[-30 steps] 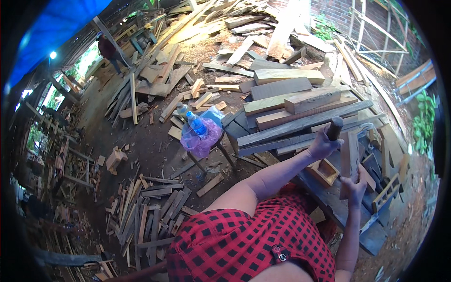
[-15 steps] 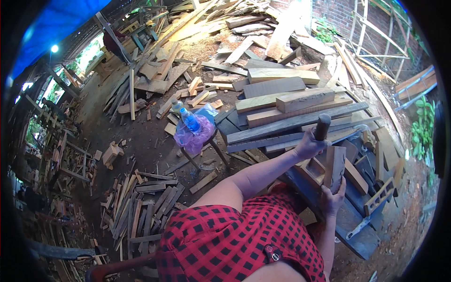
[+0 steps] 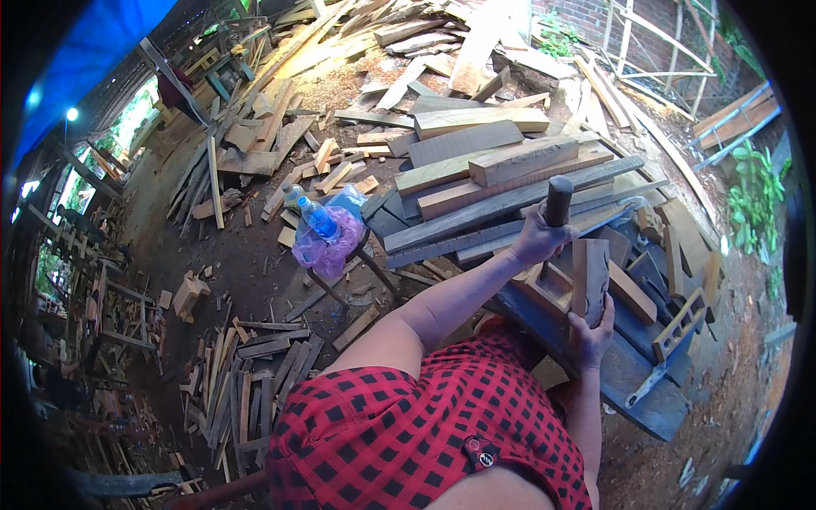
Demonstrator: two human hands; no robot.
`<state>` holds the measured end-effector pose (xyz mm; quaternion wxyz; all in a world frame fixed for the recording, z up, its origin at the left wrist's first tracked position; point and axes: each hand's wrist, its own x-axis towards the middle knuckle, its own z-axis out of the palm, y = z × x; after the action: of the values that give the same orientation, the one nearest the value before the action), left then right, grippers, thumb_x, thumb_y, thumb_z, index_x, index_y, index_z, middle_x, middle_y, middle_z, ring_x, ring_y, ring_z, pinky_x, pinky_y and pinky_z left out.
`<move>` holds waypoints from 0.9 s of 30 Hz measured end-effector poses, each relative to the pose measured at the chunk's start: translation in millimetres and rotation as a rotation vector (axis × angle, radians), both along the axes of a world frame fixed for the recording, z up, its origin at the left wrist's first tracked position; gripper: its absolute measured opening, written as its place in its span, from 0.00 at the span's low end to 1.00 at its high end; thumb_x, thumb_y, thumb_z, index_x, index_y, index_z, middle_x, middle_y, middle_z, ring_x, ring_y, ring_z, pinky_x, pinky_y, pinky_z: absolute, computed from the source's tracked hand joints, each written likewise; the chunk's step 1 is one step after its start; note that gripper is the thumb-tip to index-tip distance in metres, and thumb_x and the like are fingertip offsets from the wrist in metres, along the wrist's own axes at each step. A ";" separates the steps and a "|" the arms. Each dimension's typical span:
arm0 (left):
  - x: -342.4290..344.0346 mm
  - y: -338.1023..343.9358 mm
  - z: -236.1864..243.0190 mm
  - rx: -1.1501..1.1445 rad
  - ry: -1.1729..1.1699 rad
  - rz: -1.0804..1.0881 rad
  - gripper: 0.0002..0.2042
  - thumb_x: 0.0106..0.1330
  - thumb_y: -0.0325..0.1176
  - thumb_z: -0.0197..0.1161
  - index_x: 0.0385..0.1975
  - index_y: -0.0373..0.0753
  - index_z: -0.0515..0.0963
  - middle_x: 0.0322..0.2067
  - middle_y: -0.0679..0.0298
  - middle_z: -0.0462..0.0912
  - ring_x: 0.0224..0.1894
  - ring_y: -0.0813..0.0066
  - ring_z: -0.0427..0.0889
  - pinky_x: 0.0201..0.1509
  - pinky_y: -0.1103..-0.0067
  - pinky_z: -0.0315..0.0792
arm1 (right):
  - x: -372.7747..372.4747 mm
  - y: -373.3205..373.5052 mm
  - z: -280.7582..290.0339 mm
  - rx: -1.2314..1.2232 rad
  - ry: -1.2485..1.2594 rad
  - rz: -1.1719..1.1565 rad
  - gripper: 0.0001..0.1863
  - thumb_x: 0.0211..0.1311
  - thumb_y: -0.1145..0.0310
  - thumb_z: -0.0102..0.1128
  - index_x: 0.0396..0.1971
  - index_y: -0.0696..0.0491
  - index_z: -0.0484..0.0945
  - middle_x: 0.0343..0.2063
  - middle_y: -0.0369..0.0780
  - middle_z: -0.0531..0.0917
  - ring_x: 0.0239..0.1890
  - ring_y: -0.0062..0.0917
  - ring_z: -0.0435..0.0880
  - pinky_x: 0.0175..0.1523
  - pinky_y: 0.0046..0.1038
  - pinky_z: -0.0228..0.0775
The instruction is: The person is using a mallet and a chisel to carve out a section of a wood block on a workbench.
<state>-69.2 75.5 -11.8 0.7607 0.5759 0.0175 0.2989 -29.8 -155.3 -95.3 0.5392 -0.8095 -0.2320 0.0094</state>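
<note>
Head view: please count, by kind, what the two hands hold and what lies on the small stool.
Dark tool handle, in left hand: 1
Upright wooden block, in right hand: 1
Plastic bottles: 2
Pink plastic bag: 1
Total: 5

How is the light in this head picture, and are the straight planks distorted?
Head view: daylight falls on the stacked planks, while the left side under the blue tarp lies dark; plank edges bend near the rim; the left hand looks sharp.

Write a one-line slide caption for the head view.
Left hand grips a dark tool handle while right hand steadies an upright wooden block amid stacked planks.
</note>
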 end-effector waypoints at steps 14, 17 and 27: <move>-1.3 -0.5 -1.2 0.018 0.009 0.002 0.09 0.55 0.25 0.66 0.25 0.40 0.69 0.17 0.71 0.73 0.15 0.86 0.72 0.18 0.86 0.67 | 3.1 -3.0 5.0 -0.015 0.078 0.060 0.43 0.38 0.62 0.69 0.59 0.61 0.66 0.49 0.48 0.78 0.51 0.36 0.78 0.57 0.33 0.68; -4.1 -1.1 -1.8 0.015 -0.004 0.005 0.10 0.54 0.25 0.67 0.26 0.40 0.69 0.18 0.72 0.72 0.16 0.86 0.72 0.19 0.86 0.68 | 16.9 -7.5 8.1 0.031 0.168 0.147 0.42 0.35 0.66 0.71 0.57 0.60 0.68 0.46 0.43 0.79 0.49 0.30 0.78 0.54 0.30 0.70; -1.8 2.3 -4.5 0.073 -0.071 -0.006 0.12 0.54 0.25 0.68 0.29 0.41 0.69 0.19 0.73 0.73 0.21 0.87 0.73 0.25 0.85 0.68 | 45.6 20.2 237.9 -0.058 -0.107 0.165 0.44 0.34 0.67 0.65 0.61 0.56 0.68 0.53 0.47 0.76 0.53 0.31 0.77 0.58 0.33 0.69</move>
<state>-71.0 77.7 -16.4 0.7404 0.5921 -0.0222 0.3174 15.8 -135.1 142.7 0.5000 -0.8023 -0.3257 0.0172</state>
